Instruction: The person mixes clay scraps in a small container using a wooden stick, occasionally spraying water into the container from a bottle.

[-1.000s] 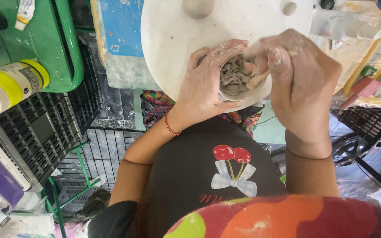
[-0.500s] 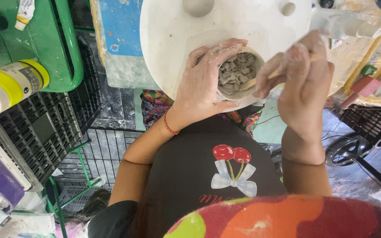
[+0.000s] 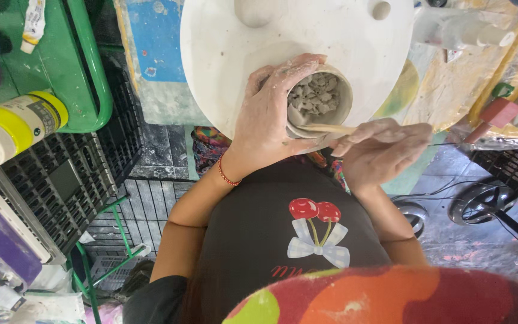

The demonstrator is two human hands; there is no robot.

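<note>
Gripping the small round grey clay cup (image 3: 320,99), the left hand (image 3: 269,117) steadied it at the near edge of the white round plaster disc (image 3: 298,45). The right hand (image 3: 379,150) pinched a thin wooden stick (image 3: 326,128) against the cup's rim. Judged step: trimming the rim; further trimming would need the cup held firm.

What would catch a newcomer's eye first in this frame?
Top centre, a clay cup stands on a white round wheel; the left hand wraps its side while the right hand lays a wooden stick against its rim. A yellow-capped bottle lies at far left.
</note>
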